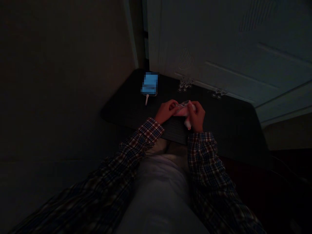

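A small pink, soft-looking piece [181,111] with whitish parts is held between my two hands above the dark table. It looks like cloth, but the dim light hides its exact kind. My left hand [166,110] pinches its left end between thumb and fingers. On the other side, my right hand [197,113] grips it with the thumb on top. A pale rounded end of the piece hangs down beside the right hand. Along its upper edge, between the hands, runs a thin greyish strip that I cannot make out.
The dark table [126,110] carries a lit phone [150,83] with a white cable plug [147,99] at the back left. Small shiny clustered items [185,84] and another such group [219,93] lie near the white panel [219,42] behind. A wall [68,65] rises on the left.
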`<state>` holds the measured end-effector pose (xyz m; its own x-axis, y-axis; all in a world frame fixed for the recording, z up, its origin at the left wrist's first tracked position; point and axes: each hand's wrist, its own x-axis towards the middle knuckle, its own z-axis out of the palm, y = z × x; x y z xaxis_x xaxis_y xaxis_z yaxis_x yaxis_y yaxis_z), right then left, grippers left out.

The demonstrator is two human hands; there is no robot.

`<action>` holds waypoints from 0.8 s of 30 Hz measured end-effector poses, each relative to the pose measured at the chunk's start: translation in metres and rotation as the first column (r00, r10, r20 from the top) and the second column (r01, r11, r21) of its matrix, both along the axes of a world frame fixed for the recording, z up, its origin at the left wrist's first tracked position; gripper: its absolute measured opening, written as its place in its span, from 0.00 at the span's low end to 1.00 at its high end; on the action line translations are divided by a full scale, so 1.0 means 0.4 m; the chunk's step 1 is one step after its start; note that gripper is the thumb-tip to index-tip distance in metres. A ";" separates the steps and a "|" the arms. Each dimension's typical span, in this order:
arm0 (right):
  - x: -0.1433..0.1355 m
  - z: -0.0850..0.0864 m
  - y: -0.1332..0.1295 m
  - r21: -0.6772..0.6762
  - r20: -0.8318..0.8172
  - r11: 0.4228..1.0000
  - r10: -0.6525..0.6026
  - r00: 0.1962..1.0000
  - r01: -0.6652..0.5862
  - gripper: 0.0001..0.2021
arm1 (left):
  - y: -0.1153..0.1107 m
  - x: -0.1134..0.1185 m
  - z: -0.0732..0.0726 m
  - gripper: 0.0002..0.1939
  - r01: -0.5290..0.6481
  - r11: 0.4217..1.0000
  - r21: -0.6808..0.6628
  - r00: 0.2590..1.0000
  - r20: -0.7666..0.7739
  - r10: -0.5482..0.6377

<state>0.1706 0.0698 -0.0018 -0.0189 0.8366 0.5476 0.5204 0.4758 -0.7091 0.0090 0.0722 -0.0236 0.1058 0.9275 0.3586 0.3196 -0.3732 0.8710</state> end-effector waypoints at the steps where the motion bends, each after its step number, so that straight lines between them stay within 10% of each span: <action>1: 0.001 -0.001 0.000 0.001 0.002 1.000 0.000 1.000 0.000 0.11 | -0.001 0.000 0.000 0.13 -0.008 1.000 0.008 1.000 -0.009 0.008; 24: 0.000 0.000 0.006 -0.017 0.043 1.000 -0.017 0.999 0.017 0.14 | -0.002 0.000 0.012 0.11 -0.014 1.000 0.009 1.000 -0.003 0.014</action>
